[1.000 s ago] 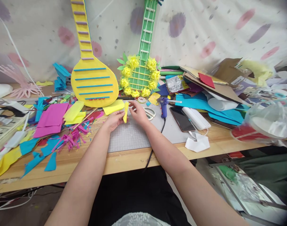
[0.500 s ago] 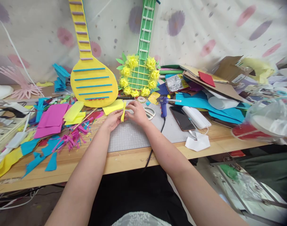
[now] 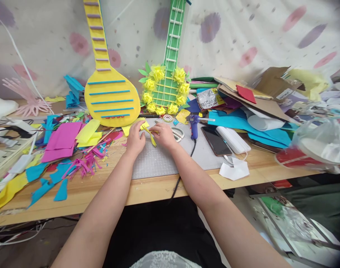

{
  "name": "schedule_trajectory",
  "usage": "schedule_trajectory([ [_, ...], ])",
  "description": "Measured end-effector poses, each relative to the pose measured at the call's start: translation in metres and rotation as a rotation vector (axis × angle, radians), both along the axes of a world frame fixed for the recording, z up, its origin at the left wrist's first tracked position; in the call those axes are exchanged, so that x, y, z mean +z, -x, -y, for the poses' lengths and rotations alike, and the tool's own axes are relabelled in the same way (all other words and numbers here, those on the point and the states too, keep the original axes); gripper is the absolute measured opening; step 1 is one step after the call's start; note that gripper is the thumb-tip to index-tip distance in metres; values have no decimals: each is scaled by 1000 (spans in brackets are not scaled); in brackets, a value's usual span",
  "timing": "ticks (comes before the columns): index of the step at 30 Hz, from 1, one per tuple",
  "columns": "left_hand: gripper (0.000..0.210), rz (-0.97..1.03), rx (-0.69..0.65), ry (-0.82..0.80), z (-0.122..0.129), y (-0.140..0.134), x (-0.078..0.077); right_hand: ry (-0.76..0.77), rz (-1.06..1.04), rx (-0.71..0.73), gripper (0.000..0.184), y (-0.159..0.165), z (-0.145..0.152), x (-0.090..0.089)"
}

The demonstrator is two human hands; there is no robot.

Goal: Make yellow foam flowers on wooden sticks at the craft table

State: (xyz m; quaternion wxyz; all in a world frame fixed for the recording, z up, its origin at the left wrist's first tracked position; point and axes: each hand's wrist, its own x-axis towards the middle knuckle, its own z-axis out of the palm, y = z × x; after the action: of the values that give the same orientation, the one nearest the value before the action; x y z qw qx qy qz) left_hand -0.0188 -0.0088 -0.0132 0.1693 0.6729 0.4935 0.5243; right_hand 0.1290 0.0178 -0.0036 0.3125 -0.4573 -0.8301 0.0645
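Observation:
A thin folded strip of yellow crepe paper [image 3: 152,139] slants between my hands, over the grey cutting mat [image 3: 156,163]. My right hand [image 3: 164,135] pinches it from the right with thumb and fingers. On the other side, my left hand [image 3: 135,139] is beside the strip's upper end, thumb apart from the bent fingers. Its fingertips are close to the strip and partly over a flat yellow crepe paper sheet [image 3: 126,130]. Scissors [image 3: 177,134] lie just right of my right hand, their blades mostly hidden.
Behind stand a yellow lute-shaped craft [image 3: 111,97] and a green one [image 3: 164,89] ringed with yellow paper flowers. A purple glue gun [image 3: 193,128], a phone [image 3: 216,140] and a white power bank [image 3: 233,139] lie to the right. Magenta sheets [image 3: 62,141] and scraps cover the left.
My left hand has let go of the strip's lower part and turned palm down, shifting up and left. The strip has tipped from nearly upright to slanting, still in my right hand.

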Motion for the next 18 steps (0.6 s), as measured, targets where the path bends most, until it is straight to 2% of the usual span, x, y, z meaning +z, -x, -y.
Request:
schedule_trajectory([
  [3,52,-47,-12,12,0,0,-1,33,-10,-7,21,0,0,0],
  [10,46,-39,89,15,-1,1,-1,72,-63,-29,17,0,-1,0],
  [14,41,-183,118,-26,-1,5,3,71,-58,-42,14,-2,-1,0],
  [18,41,-348,31,-61,-2,6,4,26,-28,-13,14,-3,0,0],
])
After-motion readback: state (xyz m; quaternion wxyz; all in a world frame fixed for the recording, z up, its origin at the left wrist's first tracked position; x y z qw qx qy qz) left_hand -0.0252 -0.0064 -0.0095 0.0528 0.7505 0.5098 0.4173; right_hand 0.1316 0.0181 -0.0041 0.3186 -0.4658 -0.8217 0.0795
